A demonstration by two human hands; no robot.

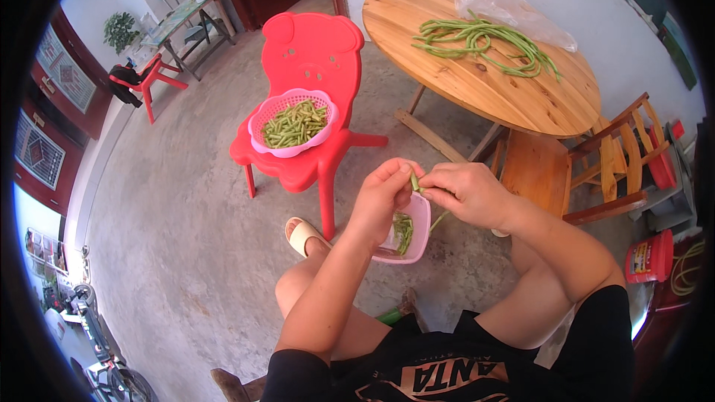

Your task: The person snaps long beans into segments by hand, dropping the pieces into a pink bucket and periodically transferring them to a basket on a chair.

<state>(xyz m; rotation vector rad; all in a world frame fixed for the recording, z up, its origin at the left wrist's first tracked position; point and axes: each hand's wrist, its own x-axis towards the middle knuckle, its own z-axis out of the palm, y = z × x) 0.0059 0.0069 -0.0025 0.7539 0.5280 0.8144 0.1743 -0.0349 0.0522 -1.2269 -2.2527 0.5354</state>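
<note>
Over a pink plastic bin, both hands meet at a green long bean. My left hand pinches the bean between thumb and fingers. My right hand grips it just beside, near its lower visible end. Below the right hand hangs a thin length of bean; whether it is the same bean cannot be told. Several bean scraps lie in the bin, partly hidden by my left wrist. Ahead, a pink colander full of short bean pieces rests on a red plastic chair.
A round wooden table holds a bundle of long beans and a clear plastic bag. To the right stand a wooden chair and a red bucket. A smaller red chair is far left.
</note>
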